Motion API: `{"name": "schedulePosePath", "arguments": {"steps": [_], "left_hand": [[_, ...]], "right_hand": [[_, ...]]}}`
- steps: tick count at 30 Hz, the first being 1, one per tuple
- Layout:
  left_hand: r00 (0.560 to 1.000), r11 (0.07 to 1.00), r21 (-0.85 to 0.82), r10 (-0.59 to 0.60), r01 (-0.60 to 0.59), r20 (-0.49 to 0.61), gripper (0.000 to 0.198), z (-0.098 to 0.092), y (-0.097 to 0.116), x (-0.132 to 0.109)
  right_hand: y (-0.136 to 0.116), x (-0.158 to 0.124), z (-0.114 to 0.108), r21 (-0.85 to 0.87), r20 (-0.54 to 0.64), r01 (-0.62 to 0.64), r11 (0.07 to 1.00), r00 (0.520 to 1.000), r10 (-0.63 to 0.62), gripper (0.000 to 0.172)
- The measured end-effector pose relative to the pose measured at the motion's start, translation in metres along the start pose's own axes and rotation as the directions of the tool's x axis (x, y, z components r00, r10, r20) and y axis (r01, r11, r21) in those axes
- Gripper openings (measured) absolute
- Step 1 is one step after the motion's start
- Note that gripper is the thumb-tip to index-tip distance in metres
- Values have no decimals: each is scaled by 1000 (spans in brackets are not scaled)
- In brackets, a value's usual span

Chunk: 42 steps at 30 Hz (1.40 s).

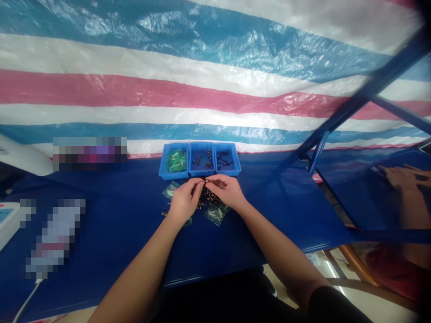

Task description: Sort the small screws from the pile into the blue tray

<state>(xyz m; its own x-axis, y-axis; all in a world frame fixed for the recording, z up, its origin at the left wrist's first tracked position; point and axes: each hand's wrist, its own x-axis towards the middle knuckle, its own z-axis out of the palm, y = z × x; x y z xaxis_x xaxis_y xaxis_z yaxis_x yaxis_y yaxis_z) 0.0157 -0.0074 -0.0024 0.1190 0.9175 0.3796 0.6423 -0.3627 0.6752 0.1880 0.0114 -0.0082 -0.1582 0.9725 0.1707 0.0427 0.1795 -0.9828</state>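
Note:
My left hand (185, 199) and my right hand (227, 192) meet fingertip to fingertip over a pile of small brass-coloured screws (212, 197). Both are closed in a pinch, and a tiny piece between them is too small to name. Small clear plastic bags with pale pieces lie around the pile: one bag (217, 213) below my right hand, another bag (171, 190) left of my left hand. Just beyond stand three blue bins: the left bin (161, 172) holds green-looking packets, the middle bin (202, 172) several screws, the right bin (237, 170) dark thin screws.
The bins stand on a blue-covered table (128, 242) before a striped plastic sheet (168, 94). A blue metal frame (336, 119) rises at the right. Beyond it show another person's hands (400, 176). A blurred-out object with a white cable (27, 296) lies at the left.

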Motion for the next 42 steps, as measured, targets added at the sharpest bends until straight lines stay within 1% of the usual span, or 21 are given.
{"name": "schedulePosePath", "arguments": {"steps": [7,10,12,18,23,27,34,39,42], "left_hand": [[1000,999,22,25,-25,13,24,-1,2,0],[999,999,30,33,-33,8,25,-1,3,0],[1000,999,21,29,-29,2,26,-1,3,0],[1000,1000,-21,4,-4,-6,29,0,4,-1],[999,1000,-8,19,-19,-29,25,0,3,0],[1000,1000,-9,20,-20,-16,25,-1,3,0],[1000,1000,-2,-17,17,6,26,-2,4,0],[999,1000,-11,-7,7,-33,28,0,5,-1],[999,1000,-9,22,-23,-46,26,0,4,-1]], "right_hand": [[-5,-1,-1,-34,18,29,999,999,-28,29],[-7,-2,0,-67,9,26,997,1000,-25,27],[-7,-2,0,-80,0,16,997,1000,-16,27],[-3,0,-1,-50,-30,20,999,999,-22,28],[-1,-1,0,-70,-11,19,997,1000,-20,28],[-3,-1,0,-94,1,25,995,1000,-25,28],[-7,-2,-1,-118,-3,48,992,999,-49,27],[-8,-1,-2,-139,-19,44,989,999,-47,26],[-6,-1,-2,-140,-21,38,989,999,-41,27]]}}
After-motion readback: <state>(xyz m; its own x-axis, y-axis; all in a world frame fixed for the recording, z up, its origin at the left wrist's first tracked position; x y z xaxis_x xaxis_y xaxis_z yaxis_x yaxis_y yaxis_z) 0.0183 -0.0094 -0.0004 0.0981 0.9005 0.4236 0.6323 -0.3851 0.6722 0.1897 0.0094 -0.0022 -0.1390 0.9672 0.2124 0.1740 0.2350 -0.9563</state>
